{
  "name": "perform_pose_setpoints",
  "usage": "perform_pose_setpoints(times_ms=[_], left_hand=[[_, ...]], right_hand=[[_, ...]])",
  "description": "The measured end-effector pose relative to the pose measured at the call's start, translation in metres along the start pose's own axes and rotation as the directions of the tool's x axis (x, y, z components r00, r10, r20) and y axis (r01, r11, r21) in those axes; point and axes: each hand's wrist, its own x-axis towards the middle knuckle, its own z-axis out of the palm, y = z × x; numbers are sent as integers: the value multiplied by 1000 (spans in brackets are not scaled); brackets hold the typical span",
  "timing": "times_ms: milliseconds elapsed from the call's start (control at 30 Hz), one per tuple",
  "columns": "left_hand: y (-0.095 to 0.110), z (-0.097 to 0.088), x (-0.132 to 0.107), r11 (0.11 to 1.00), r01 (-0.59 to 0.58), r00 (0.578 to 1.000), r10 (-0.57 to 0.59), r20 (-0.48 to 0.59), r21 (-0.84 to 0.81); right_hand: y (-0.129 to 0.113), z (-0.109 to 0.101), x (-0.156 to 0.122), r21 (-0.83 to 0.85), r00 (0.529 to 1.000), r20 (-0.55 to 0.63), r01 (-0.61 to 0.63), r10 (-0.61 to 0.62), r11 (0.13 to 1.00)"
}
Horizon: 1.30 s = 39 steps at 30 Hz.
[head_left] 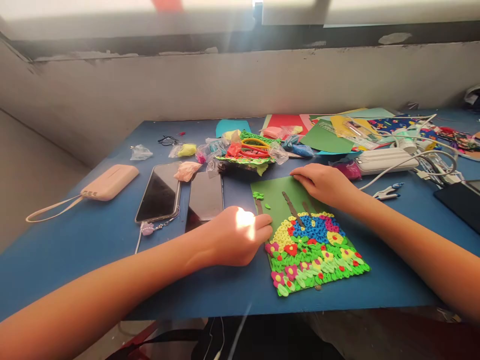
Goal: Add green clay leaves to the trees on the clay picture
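Observation:
A green card (277,200) lies at the table's front, bearing a picture in small clay pieces. Bright flowers and green leaves (318,272) fill its lower part; above them are a blue patch (318,231) edged in yellow rings and brown strips (290,205). A few light green bits (258,195) sit at its upper left. My left hand (240,236) is closed at the card's left edge, thumb hidden, sunlight on its back. My right hand (318,182) is closed too, fingertips pinching the card's top edge near the right corner.
Two phones (159,192) and a pink power bank (110,182) lie at left. Behind the card are bagged clay lumps (186,171) and red-and-yellow-handled scissors (255,147). Colored paper (326,135), a white power strip (386,160) and tangled cables (437,165) occupy the right.

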Motion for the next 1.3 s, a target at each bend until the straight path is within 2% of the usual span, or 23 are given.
perform_pose_setpoints(times_ms=[300,400,500,600,667,733,767,833,867,900,967,1000,1133,1300], left_hand=[[3,-6,-1,979,-25,999,31,28,-201],[4,-5,-1,978,-26,999,32,23,-206],[0,-3,-1,986,35,998,-42,-38,-165],[-11,-6,0,954,200,967,-228,-109,-223],[-23,-13,3,880,338,924,-378,-59,-335],[-39,-23,6,760,477,869,-481,112,-441],[-48,-29,9,683,551,829,-515,219,-480],[-69,-39,15,509,684,725,-553,411,-523],[-79,-43,19,422,718,690,-536,486,-554],[-88,-45,24,342,724,678,-508,531,-599],[-102,-46,33,211,674,699,-491,520,-708],[-106,-46,38,174,640,718,-481,503,-748],[-106,-38,48,156,585,763,-439,475,-796],[-97,-26,36,139,555,783,-419,459,-820]], right_hand=[[-5,-4,0,49,999,-44,7,-5,999],[-6,-5,2,72,998,-60,36,-32,997],[-6,-6,3,91,993,-100,68,-59,993],[-8,-6,0,138,987,-142,99,-79,986],[-11,-7,0,170,988,-129,110,-89,979],[-16,-9,3,197,989,-106,119,-99,973],[-19,-10,8,211,990,-95,125,-107,969],[-26,-14,20,239,988,-77,150,-136,959],[-30,-15,28,250,985,-73,169,-156,953],[-34,-16,36,261,981,-71,192,-179,946],[-44,-15,49,278,971,-84,240,-225,930],[-48,-14,54,284,965,-101,261,-242,923],[-57,-2,57,282,944,-223,302,-244,911],[-55,7,48,280,907,-354,336,-229,900]])
